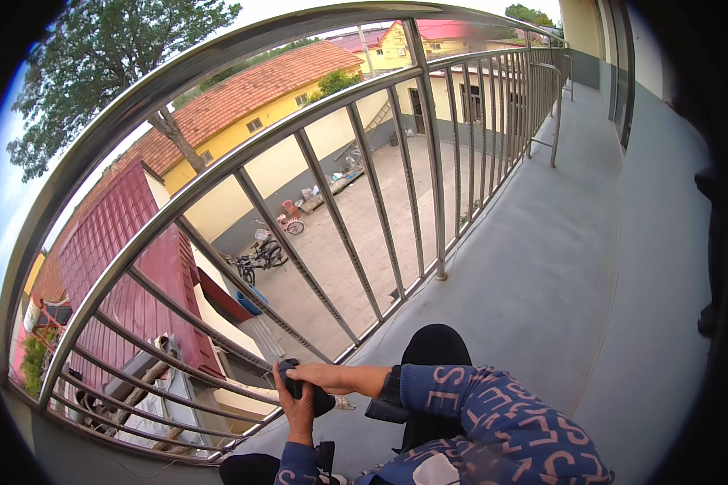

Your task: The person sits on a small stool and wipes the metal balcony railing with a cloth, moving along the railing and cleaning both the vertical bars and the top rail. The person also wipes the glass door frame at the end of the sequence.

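Note:
Before me stands a stainless steel balcony railing [335,225] with upright balusters. My right hand [320,376] reaches across to the left and grips a black cloth [288,367] against a lower part of one baluster. Fingers up, my left hand [297,407] closes on the same cloth from the near side, touching my right hand. Between and below the hands is more black material [323,402]; whether it belongs to the cloth cannot be told. The hands hide the part of the baluster that they wrap.
My knee [435,347] is bent close to the railing on the grey balcony floor [509,242]. A grey wall [661,242] runs along the right. Beyond the bars, a courtyard [370,200] lies below with bicycles [261,257] and a red-roofed shed [121,242].

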The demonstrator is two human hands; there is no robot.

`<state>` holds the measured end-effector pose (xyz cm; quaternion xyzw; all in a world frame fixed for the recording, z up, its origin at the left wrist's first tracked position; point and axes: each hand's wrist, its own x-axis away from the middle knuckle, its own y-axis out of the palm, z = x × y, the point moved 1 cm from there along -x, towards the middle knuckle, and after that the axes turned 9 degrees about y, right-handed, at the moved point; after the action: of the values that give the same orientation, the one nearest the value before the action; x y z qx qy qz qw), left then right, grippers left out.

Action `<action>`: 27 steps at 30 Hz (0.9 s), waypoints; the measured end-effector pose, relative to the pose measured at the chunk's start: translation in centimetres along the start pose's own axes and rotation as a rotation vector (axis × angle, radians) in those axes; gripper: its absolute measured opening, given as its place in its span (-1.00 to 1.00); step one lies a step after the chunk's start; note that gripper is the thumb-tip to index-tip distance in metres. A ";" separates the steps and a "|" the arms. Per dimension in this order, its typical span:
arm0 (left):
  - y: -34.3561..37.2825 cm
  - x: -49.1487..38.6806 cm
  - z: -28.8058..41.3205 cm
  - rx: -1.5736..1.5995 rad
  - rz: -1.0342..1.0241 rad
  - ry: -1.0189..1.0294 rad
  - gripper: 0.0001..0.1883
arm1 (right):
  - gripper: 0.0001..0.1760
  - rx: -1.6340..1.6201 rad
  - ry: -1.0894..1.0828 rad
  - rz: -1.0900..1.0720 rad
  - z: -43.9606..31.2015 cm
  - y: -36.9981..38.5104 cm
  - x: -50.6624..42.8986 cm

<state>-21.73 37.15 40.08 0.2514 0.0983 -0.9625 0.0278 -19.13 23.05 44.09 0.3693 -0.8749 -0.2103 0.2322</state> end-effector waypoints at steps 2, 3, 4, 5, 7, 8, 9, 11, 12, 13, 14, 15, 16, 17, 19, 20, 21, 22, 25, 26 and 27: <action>-1.0 -1.2 1.5 0.002 0.089 -0.059 -0.39 | -0.33 0.064 0.098 -0.010 -1.4 0.6 0.7; -1.7 -1.6 2.8 0.046 0.142 -0.055 -0.45 | -0.27 0.187 0.049 -0.039 -2.1 0.5 1.4; -2.6 -2.1 4.6 0.021 0.180 0.135 -0.47 | -0.27 0.241 0.018 -0.076 -2.9 0.5 2.0; -3.3 -2.7 6.5 -0.033 0.237 0.259 -0.49 | -0.26 0.280 -0.055 -0.150 -3.8 0.3 2.4; -6.1 -4.6 11.1 -0.219 0.304 0.415 -0.51 | -0.30 0.288 -0.116 -0.217 -5.1 -0.9 3.2; -7.8 -5.9 13.6 -0.420 0.357 0.613 -0.51 | -0.34 0.355 -0.038 -0.143 -5.4 -1.6 3.1; -9.6 -7.5 16.0 -0.640 0.459 0.738 -0.52 | -0.36 0.449 -0.020 -0.091 -5.5 -2.3 3.1; -13.1 -11.3 20.4 -0.721 0.514 0.938 -0.52 | -0.39 0.569 -0.025 -0.065 -4.7 -3.1 2.8; -14.4 -13.5 22.1 -0.861 0.539 0.990 -0.51 | -0.41 0.592 -0.004 -0.064 -4.1 -3.4 2.6; -15.2 -15.8 23.2 -0.987 0.593 0.996 -0.51 | -0.42 0.613 0.038 -0.053 -3.5 -3.7 2.4; -15.3 -18.2 23.4 -1.051 0.509 1.050 -0.50 | -0.44 0.634 0.064 -0.039 -2.7 -3.8 2.2; -15.1 -20.2 23.3 -1.101 0.474 1.034 -0.50 | -0.46 0.710 0.055 -0.058 -2.2 -3.9 2.2; -14.1 -21.9 22.6 -1.177 0.334 0.981 -0.47 | -0.47 0.912 -0.084 -0.061 -1.8 -3.8 2.3; -12.9 -23.2 22.0 -1.227 0.197 0.985 -0.44 | -0.49 1.108 -0.154 -0.048 -1.5 -3.7 2.4; -9.5 -24.4 20.3 -1.644 0.107 0.963 -0.36 | -0.54 1.274 -0.241 -0.120 -1.3 -3.6 2.9; -8.0 -25.3 20.1 -1.643 0.047 0.907 -0.28 | -0.54 1.272 -0.188 -0.129 -1.3 -3.7 3.1; -6.4 -26.4 20.3 -1.582 0.059 1.043 -0.24 | -0.54 1.225 -0.142 -0.160 -1.4 -3.8 3.4; -4.9 -27.4 20.6 -1.603 0.026 1.017 -0.18 | -0.55 1.247 -0.147 -0.128 -1.5 -3.8 3.6; -0.2 -31.2 21.7 -1.501 -0.065 1.148 -0.05 | -0.56 1.311 -0.103 -0.093 -1.5 -3.9 3.7; 1.6 -32.2 21.9 -1.488 -0.112 1.194 -0.04 | -0.58 1.263 -0.100 -0.058 -1.4 -4.0 3.7; 3.5 -33.0 22.1 -1.537 -0.126 1.222 -0.19 | -0.58 1.271 -0.118 -0.048 -1.3 -4.0 3.6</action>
<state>-3.18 29.39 74.48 0.6135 0.7083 -0.3407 0.0766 -18.45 17.55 43.85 0.4421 -0.8317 0.3247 -0.0854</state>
